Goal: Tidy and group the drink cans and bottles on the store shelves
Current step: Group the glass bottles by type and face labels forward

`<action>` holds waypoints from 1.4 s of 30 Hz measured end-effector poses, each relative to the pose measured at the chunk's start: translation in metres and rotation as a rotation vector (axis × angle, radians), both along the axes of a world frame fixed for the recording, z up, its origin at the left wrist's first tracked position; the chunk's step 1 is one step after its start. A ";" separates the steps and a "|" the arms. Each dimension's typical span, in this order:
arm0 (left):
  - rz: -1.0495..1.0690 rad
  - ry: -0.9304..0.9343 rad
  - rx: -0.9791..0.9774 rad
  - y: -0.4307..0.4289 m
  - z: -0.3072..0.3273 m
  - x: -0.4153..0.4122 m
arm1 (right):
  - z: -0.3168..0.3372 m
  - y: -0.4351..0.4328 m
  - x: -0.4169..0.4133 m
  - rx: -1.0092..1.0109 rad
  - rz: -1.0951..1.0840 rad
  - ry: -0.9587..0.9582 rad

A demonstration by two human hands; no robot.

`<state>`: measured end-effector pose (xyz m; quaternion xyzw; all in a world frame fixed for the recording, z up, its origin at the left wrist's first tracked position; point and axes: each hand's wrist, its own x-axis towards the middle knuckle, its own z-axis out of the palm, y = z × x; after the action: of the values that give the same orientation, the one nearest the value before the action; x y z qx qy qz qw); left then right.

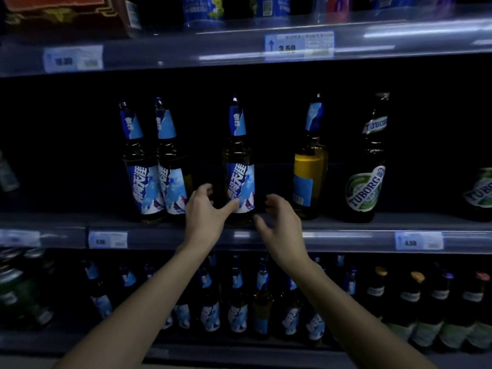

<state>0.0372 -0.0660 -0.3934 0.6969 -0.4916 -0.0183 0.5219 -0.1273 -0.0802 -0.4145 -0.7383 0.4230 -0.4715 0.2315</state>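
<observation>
Reaching dim shelf (332, 235), left hand (205, 217) perhaps touching bottle (239, 177), right hand (282, 225) near

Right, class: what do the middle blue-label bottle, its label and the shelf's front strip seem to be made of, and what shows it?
Bottle: probably brown glass, glossy; see-through at the shoulder, with glints.
Label: likely printed paper or film, smooth, wrapped round the body.
Strip: apparently clear plastic, shiny; price tags show behind streaky reflections.
</observation>
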 end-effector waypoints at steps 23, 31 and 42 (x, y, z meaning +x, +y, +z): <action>0.090 0.193 -0.099 0.040 -0.035 0.158 | -0.006 -0.030 0.058 -0.008 -0.026 -0.129; 0.117 0.092 -0.103 0.042 -0.035 0.157 | -0.001 -0.023 0.074 0.008 -0.012 -0.126; 0.114 0.085 -0.100 0.043 -0.034 0.156 | 0.002 -0.021 0.091 0.054 0.009 -0.132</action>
<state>0.1930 -0.0227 -0.4279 0.6953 -0.4290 0.0065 0.5766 -0.0365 -0.1007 -0.4127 -0.7010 0.4161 -0.5066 0.2808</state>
